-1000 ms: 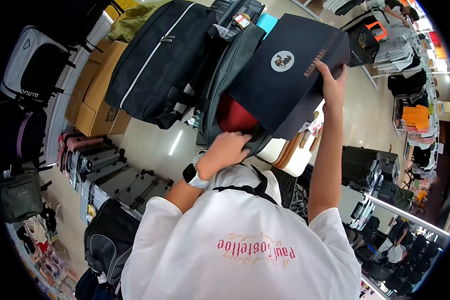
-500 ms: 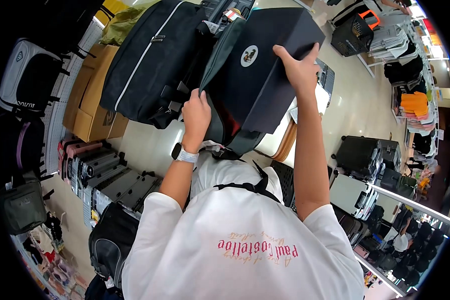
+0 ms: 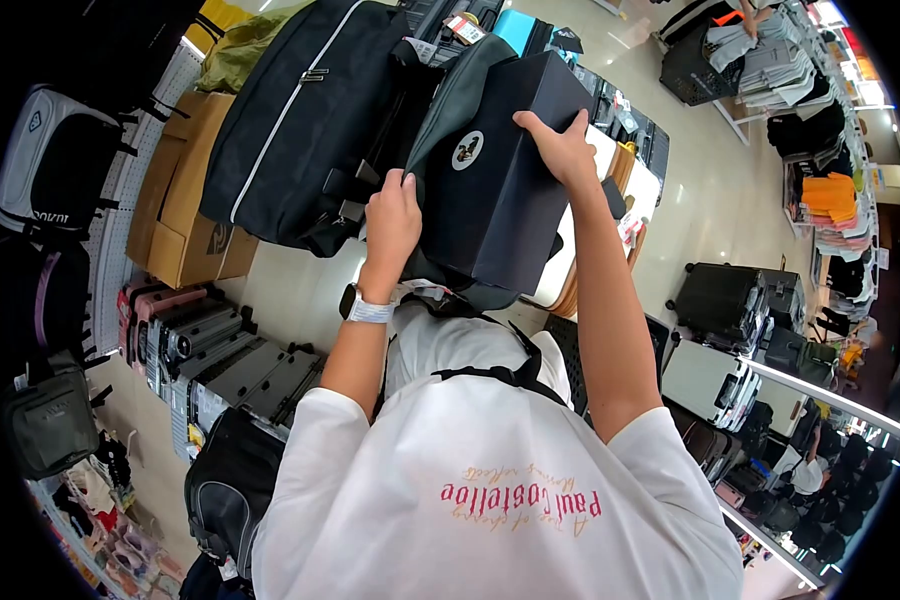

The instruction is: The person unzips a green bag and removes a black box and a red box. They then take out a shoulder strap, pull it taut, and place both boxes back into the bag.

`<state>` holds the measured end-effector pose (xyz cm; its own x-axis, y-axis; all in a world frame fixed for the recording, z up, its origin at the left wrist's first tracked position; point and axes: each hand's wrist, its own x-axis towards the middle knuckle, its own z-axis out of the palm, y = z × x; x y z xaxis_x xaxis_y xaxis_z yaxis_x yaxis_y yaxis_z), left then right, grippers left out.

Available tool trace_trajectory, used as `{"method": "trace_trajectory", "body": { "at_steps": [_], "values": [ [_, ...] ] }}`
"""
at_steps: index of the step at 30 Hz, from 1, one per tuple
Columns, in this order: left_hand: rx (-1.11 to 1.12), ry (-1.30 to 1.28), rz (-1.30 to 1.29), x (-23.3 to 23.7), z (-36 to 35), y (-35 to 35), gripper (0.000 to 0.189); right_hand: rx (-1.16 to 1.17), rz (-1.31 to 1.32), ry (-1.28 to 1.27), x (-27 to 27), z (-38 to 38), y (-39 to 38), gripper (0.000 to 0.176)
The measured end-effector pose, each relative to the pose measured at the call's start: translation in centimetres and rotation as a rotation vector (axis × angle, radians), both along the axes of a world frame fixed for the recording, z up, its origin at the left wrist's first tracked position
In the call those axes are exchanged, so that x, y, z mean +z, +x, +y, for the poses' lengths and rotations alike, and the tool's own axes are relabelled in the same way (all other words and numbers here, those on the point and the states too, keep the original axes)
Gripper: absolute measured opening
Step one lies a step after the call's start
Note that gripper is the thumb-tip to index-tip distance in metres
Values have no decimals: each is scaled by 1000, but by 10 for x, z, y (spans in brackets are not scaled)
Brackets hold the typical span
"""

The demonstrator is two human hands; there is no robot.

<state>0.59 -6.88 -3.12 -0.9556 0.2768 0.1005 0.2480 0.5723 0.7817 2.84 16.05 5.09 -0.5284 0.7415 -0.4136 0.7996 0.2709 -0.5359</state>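
My right hand (image 3: 562, 150) grips the top edge of a black box (image 3: 495, 190) with a round white logo. The box stands partly inside the open mouth of a dark grey-green bag (image 3: 457, 85). My left hand (image 3: 392, 218), a watch on its wrist, is closed on the bag's left rim and holds it open beside the box. The bag's lower part is hidden behind the box and my arms.
A large black bag with a white stripe (image 3: 295, 120) hangs left of the grey-green bag. Cardboard boxes (image 3: 185, 190) and stacked suitcases (image 3: 220, 355) lie further left, backpacks (image 3: 55, 150) on the wall. Black suitcases (image 3: 730, 300) and clothing racks (image 3: 820, 130) stand at right.
My right hand has brought the black box left and lower into the bag's mouth, hiding the red lining. My left hand rose from inside the bag to its left rim.
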Motion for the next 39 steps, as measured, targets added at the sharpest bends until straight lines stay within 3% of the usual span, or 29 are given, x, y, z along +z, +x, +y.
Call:
{"method": "trace_trajectory", "body": {
  "at_steps": [5,11,14,17,23,25,26,28,29,31,35,37,38,39],
  "values": [
    [-152,-20,-55,-1,-8,-11,27,-121,36,22,-5,-12,-8,127],
    [-7,-68,-157,-1,-19,-6,45,-139,180,-161,-16,9,2,125],
    [-88,5,-333,-1,-21,-8,50,-135,180,-139,-21,7,1,121],
    [-162,-64,-260,1,-24,-18,49,-147,212,-160,-25,6,-2,120],
    [-201,80,-363,-9,-34,-26,42,-150,273,-243,-32,15,-2,123],
    [32,74,232,3,-26,-8,30,-128,233,-202,-36,18,-3,120],
    [49,78,355,17,-25,4,18,-130,236,-201,-36,19,-4,120],
    [-71,198,392,40,-29,34,15,-142,255,-236,-34,20,-6,122],
    [-224,240,320,54,-29,50,12,-143,252,-238,-32,18,-8,122],
    [-222,359,-275,65,-21,90,5,-136,290,-255,-28,13,-16,126],
    [4,300,-84,53,-33,100,5,-136,295,-283,-29,15,-21,128],
    [-56,241,-200,64,-42,104,5,-121,249,-252,-29,15,-24,131],
    [-141,241,-299,49,-40,110,12,-112,244,-256,-31,13,-25,131],
    [-209,48,-237,37,-35,115,26,-122,234,-257,-26,9,-25,131]
  ]
}}
